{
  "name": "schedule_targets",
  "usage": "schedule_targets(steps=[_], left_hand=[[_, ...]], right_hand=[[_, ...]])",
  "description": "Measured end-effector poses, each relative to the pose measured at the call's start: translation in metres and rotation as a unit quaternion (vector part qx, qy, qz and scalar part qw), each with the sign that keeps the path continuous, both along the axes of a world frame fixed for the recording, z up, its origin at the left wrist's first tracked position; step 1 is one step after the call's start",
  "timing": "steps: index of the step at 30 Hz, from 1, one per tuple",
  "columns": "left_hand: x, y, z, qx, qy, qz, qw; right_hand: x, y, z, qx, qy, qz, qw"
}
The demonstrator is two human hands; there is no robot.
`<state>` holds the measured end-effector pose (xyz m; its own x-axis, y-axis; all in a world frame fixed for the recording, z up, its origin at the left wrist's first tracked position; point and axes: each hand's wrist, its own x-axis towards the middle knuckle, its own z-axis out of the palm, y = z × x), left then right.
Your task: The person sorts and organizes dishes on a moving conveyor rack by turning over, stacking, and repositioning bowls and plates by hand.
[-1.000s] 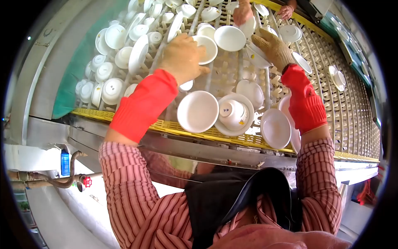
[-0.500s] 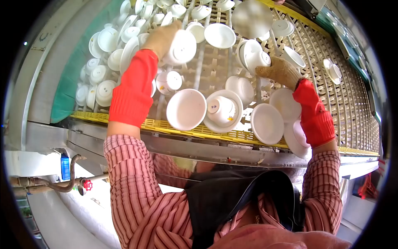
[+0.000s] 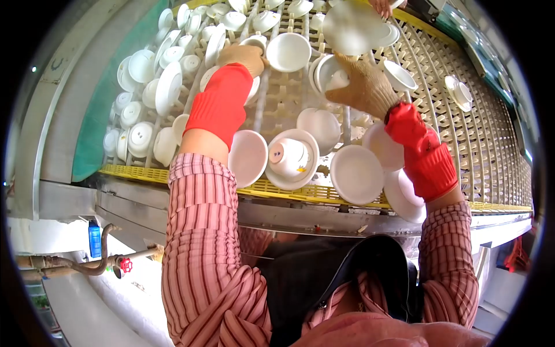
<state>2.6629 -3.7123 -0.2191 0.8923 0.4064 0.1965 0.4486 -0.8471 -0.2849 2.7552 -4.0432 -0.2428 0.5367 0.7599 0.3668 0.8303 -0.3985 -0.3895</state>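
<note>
My left hand, in a tan glove and red cuff, reaches among the white dishes with its fingers curled. What they grip is hidden. A white bowl lies just beyond it, and another bowl is to its right. My right hand, gloved the same way, has thumb and fingers around a small white cup that sits in a bowl. Nearer me, an overturned cup with a flower mark rests in a bowl, between two more bowls.
A beige pegged conveyor with a yellow edge strip carries the dishes. Several bowls and cups crowd its left side beside a green curtain. A blurred round white dish is at the top. Another person's hand shows at the far edge.
The dishes have shifted left. My left hand has moved right and a little nearer, its fingers more curled. My right hand has moved left, still around the cup, which now sits deeper in the bowl.
</note>
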Motion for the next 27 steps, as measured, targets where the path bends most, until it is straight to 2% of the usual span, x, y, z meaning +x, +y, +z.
schedule_targets(steps=[1,4,5,6,8,9,12,15,16,17,18,20,21,24,27], left_hand=[[0.006,0.003,0.002,-0.037,0.007,0.025,0.999],[0.019,0.047,0.000,-0.241,-0.123,-0.042,0.962],[0.024,0.068,-0.003,-0.189,-0.101,-0.064,0.975],[0.028,0.089,-0.005,-0.134,-0.081,-0.086,0.984],[0.012,0.079,0.013,-0.122,-0.107,-0.153,0.975],[0.008,0.057,0.020,-0.298,-0.206,-0.034,0.932],[-0.012,0.000,0.045,-0.509,-0.240,0.044,0.825],[0.031,0.077,0.009,-0.384,-0.150,0.082,0.907],[0.037,0.083,0.008,-0.322,-0.120,0.092,0.935],[0.046,0.083,0.000,-0.200,-0.114,0.108,0.967],[0.040,0.065,0.008,-0.187,-0.104,0.121,0.969],[0.018,0.017,0.040,-0.161,-0.087,0.145,0.972],[0.019,0.011,0.036,-0.123,-0.130,0.118,0.977],[0.013,-0.029,0.026,-0.130,-0.134,-0.032,0.982],[0.010,-0.062,0.024,-0.099,-0.120,-0.173,0.973]], right_hand=[[-0.001,-0.007,-0.002,0.011,0.035,0.000,0.999],[0.001,-0.028,-0.014,0.090,0.221,0.011,0.971],[0.002,-0.031,-0.017,0.124,0.296,0.014,0.947],[0.003,-0.032,-0.013,0.152,0.280,0.015,0.948],[0.002,-0.035,0.012,0.206,0.249,0.014,0.946],[-0.002,-0.032,0.025,0.216,0.226,0.038,0.949],[-0.014,0.005,0.049,0.232,0.182,0.096,0.951],[-0.010,0.041,0.022,0.210,0.200,0.145,0.946],[-0.015,0.044,0.022,0.122,0.108,0.078,0.984],[-0.020,0.035,0.022,0.056,0.030,0.070,0.995],[-0.025,0.027,0.024,-0.010,-0.047,0.062,0.997],[-0.017,0.017,0.002,-0.033,-0.127,0.083,0.988],[-0.014,0.010,-0.008,-0.047,-0.161,0.091,0.982],[0.004,0.006,-0.023,-0.073,-0.164,0.100,0.979],[-0.010,-0.005,0.006,-0.095,-0.047,0.065,0.992]])
